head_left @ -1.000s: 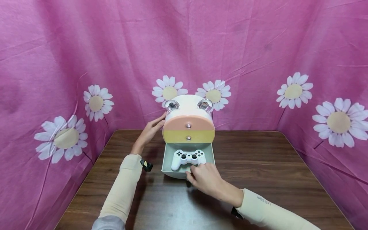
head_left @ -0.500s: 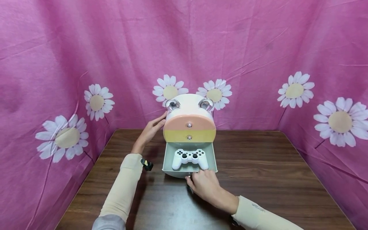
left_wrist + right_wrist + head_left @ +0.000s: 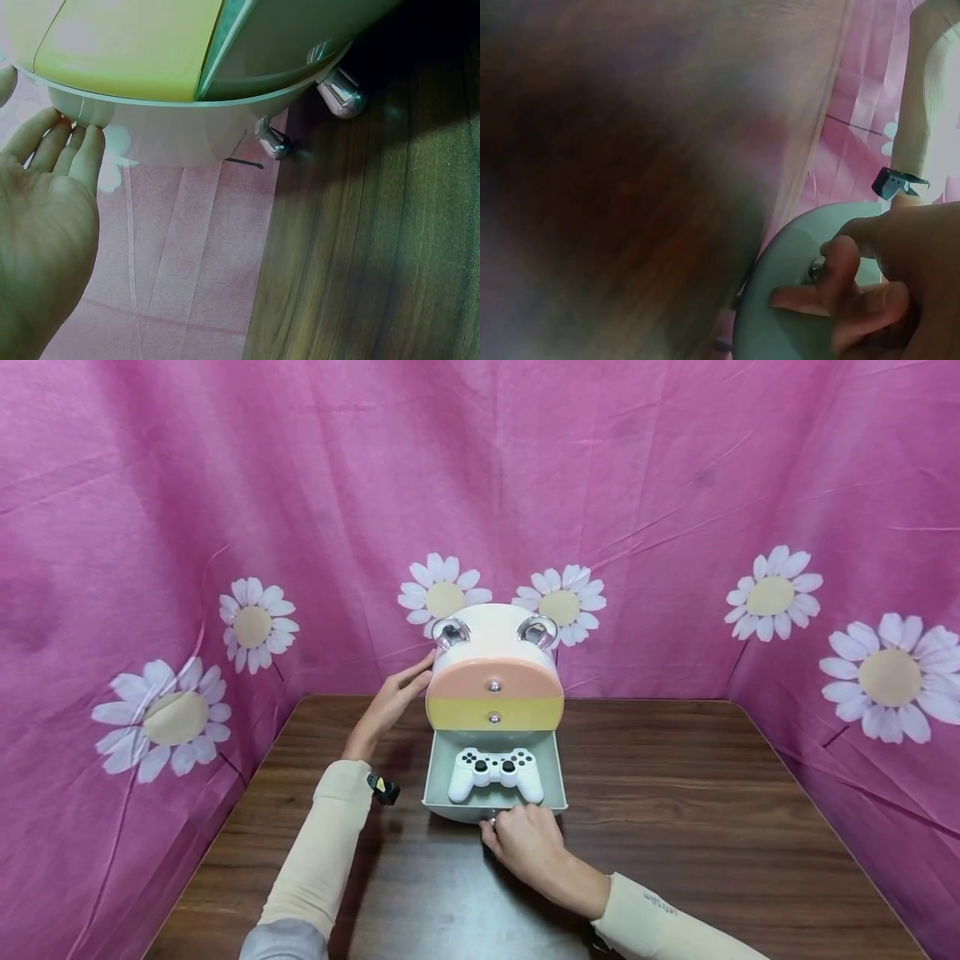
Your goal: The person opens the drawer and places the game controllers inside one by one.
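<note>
A small rounded drawer cabinet (image 3: 491, 631) with a white shell stands on the table, its orange and yellow drawers closed. The green bottom drawer (image 3: 435, 797) is pulled out, and a white game controller (image 3: 495, 768) lies in it. My right hand (image 3: 528, 843) is at the front of this drawer, its thumb and curled fingers around the small shiny drawer knob (image 3: 815, 270). My left hand (image 3: 390, 703) rests on the cabinet's left side; in the left wrist view its fingertips (image 3: 91, 139) touch the pale shell, fingers nearly straight.
The cabinet stands on short shiny feet (image 3: 276, 141) on a dark wooden table (image 3: 660, 793). A pink curtain (image 3: 645, 485) with printed daisies surrounds the table at the back and sides. Two chrome rings (image 3: 537, 632) sit on the cabinet's top front.
My right hand has shifted slightly left and down from the controller's edge to the knob, uncovering the controller's right grip. My left hand and the pulled-out drawer look unchanged.
</note>
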The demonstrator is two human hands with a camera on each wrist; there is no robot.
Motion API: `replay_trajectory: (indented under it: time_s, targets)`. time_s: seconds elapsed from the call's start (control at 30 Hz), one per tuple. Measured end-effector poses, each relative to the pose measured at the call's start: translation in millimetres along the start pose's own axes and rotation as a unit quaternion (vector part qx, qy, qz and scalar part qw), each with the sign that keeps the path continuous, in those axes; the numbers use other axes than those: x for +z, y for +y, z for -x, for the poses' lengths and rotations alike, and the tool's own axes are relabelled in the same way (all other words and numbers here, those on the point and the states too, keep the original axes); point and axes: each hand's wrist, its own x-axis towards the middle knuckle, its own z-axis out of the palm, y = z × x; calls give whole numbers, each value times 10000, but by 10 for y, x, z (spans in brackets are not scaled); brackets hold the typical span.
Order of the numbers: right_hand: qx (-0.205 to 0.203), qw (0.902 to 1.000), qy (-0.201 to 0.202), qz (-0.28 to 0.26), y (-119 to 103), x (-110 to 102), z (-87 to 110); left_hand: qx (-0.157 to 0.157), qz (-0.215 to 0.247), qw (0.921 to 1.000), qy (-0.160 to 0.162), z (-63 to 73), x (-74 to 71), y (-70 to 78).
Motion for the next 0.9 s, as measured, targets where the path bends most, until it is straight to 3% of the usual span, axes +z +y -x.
replay_trajectory:
  time_s: [0.57, 0.8, 0.9]
  targets:
    - [70, 9997, 185, -117, 35, 40, -70, -4, -13, 10000, -37, 5, -2, 6]
    - [293, 9992, 96, -241, 102, 77, -198, 19, -84, 10000, 39, -109, -29, -290]
    - [342, 9990, -18, -299, 128, 107, -245, 53, -78, 9999, 57, -121, -32, -342]
